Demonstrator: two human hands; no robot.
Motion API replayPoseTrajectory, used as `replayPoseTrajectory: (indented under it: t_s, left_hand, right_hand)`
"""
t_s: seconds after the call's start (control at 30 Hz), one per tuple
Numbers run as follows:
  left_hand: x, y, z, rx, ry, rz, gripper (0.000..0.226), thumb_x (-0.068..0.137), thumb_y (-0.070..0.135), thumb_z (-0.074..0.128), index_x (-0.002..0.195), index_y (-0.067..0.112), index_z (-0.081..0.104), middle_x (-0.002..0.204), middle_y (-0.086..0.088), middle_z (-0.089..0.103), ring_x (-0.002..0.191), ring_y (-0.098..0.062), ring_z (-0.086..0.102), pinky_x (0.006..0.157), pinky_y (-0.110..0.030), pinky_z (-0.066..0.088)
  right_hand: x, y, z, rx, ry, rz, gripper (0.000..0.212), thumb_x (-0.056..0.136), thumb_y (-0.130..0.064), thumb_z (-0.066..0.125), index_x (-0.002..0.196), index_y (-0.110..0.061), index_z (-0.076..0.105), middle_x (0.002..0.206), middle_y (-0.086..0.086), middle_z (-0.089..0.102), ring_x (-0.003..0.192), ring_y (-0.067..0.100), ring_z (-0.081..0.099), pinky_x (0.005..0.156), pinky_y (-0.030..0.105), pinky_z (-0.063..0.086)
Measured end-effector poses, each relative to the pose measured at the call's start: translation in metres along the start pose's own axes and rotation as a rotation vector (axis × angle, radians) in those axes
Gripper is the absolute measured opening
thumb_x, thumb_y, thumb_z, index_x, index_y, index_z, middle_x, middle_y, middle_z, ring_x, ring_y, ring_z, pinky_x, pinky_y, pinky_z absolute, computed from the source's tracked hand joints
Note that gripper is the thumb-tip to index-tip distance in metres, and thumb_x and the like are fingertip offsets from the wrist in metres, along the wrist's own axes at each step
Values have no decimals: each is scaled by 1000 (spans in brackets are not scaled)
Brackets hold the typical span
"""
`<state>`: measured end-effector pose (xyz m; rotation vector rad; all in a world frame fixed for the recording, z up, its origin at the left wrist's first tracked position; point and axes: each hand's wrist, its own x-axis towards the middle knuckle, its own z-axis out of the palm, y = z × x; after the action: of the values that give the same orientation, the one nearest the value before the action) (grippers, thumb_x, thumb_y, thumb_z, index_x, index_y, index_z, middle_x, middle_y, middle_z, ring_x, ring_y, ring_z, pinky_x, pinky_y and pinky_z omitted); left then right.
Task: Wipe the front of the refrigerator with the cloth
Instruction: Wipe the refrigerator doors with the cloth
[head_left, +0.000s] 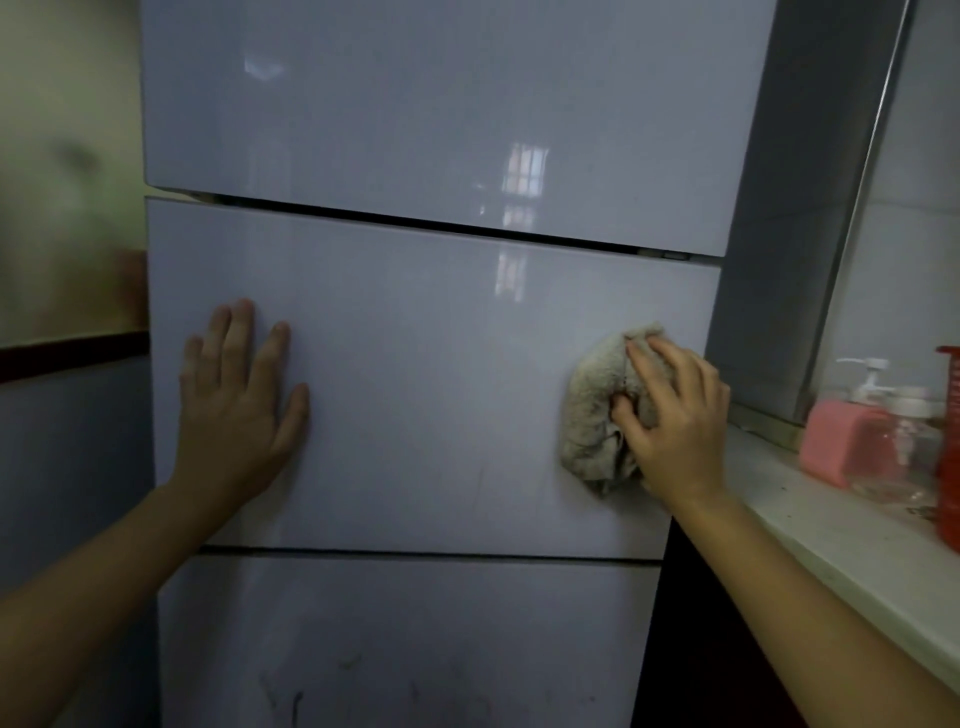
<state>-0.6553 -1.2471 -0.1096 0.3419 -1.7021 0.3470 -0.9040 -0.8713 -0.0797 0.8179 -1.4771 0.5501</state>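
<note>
Fingers of my right hand (675, 415) curl around a crumpled beige terry cloth (597, 410) pressed against the glossy pale grey refrigerator's middle door (426, 389), while my left hand (241, 400) rests flat, fingers straight.

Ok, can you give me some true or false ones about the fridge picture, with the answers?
1. The right hand holds the cloth against the middle door. True.
2. The left hand grips a sponge. False: it lies flat and bare on that door.
3. The cloth is on the top door. False: it is on the middle one.
4. A pump bottle stands on the counter at the right. True.
</note>
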Motion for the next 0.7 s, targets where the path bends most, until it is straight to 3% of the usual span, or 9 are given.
replayPoseTrajectory:
  t_s: [0.2, 0.37, 0.47, 0.57, 0.7]
  left_hand:
    - [-1, -3, -3, 7, -35, 9, 68, 100, 47, 37, 155, 7, 35, 167, -23, 20, 155, -43, 18, 124, -57, 14]
    - [-1, 3, -1, -17, -2, -30, 67, 99, 46, 38, 154, 7, 36, 166, -23, 22, 154, -44, 21, 123, -59, 17]
    - [-2, 3, 2, -26, 3, -33, 67, 100, 47, 37, 155, 10, 34, 167, -21, 19, 155, -42, 18, 125, -54, 11]
    - [-3, -1, 5, -11, 3, -29, 67, 100, 49, 36, 156, 11, 34, 168, -19, 17, 156, -41, 17, 126, -45, 2]
    - [-4, -2, 7, 8, 16, -23, 67, 102, 50, 34, 157, 11, 33, 169, -18, 16, 157, -39, 16, 127, -47, 3]
  right_hand:
    - [-7, -13, -2, 17, -2, 76, 53, 92, -29, 60, 144, -18, 56, 143, 8, 54, 126, 31, 46, 101, 47, 40]
    - [3, -54, 9, 52, -86, -161, 53, 91, -30, 61, 143, -19, 59, 141, 11, 58, 125, 31, 48, 100, 45, 39]
    - [6, -60, 11, 41, -118, -246, 52, 90, -28, 64, 141, -19, 61, 141, 9, 59, 126, 30, 51, 100, 43, 40]
    - [5, -40, 2, 29, -128, -158, 55, 91, -29, 64, 145, -20, 56, 143, 9, 56, 126, 32, 52, 101, 45, 42]
    - [-1, -2, -16, 62, -66, 144, 56, 91, -30, 59, 146, -20, 54, 144, 6, 51, 126, 31, 47, 102, 44, 40]
